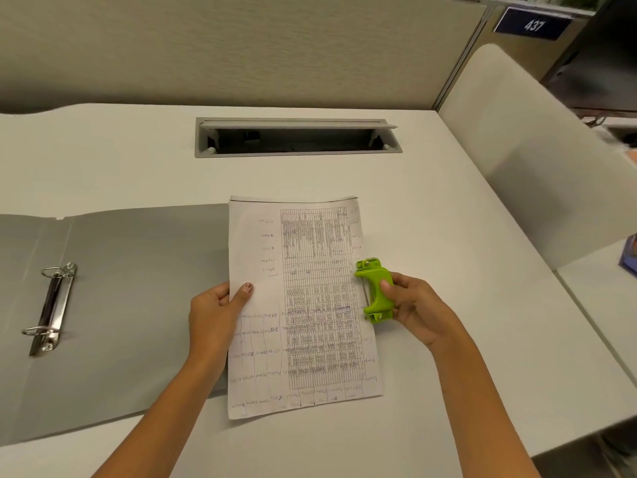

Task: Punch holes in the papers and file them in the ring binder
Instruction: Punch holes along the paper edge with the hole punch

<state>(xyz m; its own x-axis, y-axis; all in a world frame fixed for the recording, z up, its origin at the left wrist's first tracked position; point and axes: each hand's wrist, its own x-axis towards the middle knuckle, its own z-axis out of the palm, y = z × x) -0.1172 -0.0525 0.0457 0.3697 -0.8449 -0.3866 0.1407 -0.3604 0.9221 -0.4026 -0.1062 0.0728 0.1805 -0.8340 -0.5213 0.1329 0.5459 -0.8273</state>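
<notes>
Head view: your left hand pinches the papers at their left edge; your right hand grips the green punch on their right edge. The binder lies open left, rings empty: filing remains.

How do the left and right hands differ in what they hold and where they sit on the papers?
The left hand pinches the papers' left edge, thumb on top; the right hand grips the green hole punch at their right edge. The left hand lies over the open ring binder; the right is over bare desk. Both sit about midway along the sheet.
</notes>
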